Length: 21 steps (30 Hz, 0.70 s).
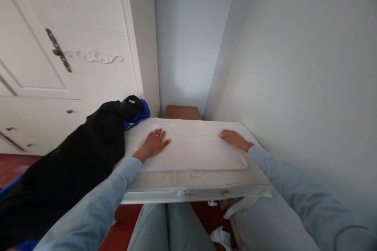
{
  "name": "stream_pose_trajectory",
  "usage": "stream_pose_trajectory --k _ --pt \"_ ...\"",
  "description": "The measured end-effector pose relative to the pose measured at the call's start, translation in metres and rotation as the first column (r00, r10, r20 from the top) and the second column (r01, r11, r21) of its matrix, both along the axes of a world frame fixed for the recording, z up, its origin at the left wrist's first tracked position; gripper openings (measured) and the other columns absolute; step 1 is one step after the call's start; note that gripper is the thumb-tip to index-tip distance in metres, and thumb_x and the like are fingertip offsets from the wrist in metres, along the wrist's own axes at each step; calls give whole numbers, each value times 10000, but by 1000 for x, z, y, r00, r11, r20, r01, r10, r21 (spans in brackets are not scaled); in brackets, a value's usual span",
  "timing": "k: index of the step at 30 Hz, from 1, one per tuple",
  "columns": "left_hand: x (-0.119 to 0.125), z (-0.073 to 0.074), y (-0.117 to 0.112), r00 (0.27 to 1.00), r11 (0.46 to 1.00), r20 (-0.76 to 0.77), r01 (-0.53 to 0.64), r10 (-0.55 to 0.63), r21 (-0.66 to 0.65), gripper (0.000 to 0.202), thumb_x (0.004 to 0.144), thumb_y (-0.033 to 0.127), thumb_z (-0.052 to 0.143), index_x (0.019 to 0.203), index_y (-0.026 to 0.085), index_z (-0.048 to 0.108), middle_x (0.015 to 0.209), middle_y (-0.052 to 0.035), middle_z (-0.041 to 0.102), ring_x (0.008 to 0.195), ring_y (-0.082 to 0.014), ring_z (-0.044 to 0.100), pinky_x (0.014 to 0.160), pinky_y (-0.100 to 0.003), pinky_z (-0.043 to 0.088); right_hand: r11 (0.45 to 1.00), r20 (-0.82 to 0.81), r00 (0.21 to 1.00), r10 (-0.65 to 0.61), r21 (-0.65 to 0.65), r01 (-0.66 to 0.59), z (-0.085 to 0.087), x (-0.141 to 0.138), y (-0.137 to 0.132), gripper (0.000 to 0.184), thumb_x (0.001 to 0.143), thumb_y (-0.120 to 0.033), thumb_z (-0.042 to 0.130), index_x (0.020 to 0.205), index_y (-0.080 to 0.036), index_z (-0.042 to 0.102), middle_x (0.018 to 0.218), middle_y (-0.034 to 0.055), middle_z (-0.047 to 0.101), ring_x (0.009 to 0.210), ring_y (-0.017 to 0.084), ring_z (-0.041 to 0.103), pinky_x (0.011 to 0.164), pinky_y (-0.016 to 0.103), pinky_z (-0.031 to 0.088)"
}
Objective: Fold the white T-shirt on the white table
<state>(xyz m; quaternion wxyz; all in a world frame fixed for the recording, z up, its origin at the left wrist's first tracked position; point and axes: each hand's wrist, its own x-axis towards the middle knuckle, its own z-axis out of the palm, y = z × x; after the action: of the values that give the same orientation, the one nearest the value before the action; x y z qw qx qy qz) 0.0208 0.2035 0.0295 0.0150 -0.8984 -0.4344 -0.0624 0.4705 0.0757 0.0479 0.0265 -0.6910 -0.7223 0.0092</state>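
Observation:
A pale, whitish-pink folded cloth point(194, 147) lies flat across a small white table point(176, 180). My left hand point(153, 143) rests palm down on the cloth's left side, fingers spread, a ring on one finger. Over its right side lies my right hand point(234, 139), stretched out flat with its fingers close together and pointing left. Neither hand holds anything. Which garment or linen the cloth is, I cannot tell.
Black clothing point(88, 137) with a blue garment point(144, 110) is heaped left of the table. A white wardrobe point(103, 19) stands behind it. A brown wooden box-like piece point(182, 112) sits beyond the table, and a grey wall point(294, 47) borders the right. Crumpled white paper point(220, 237) lies below.

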Motion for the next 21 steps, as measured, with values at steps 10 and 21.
stream_pose_trajectory --k 10,21 --pt "0 8 -12 999 999 15 -41 41 31 699 1021 579 279 1513 104 425 1598 -206 335 1505 -326 274 1216 -470 232 983 -97 982 165 100 -155 -13 -55 90 612 1005 -555 321 1422 -176 562 1478 144 533 1417 286 455 1198 489 349" --pt "3 7 -16 992 992 18 -122 122 24 763 1000 642 251 1530 117 413 1594 -222 332 1502 -353 270 1210 -535 195 990 -58 995 84 115 -77 -21 -59 109 598 1027 -519 283 1457 -176 517 1494 174 509 1441 312 416 1175 526 366"
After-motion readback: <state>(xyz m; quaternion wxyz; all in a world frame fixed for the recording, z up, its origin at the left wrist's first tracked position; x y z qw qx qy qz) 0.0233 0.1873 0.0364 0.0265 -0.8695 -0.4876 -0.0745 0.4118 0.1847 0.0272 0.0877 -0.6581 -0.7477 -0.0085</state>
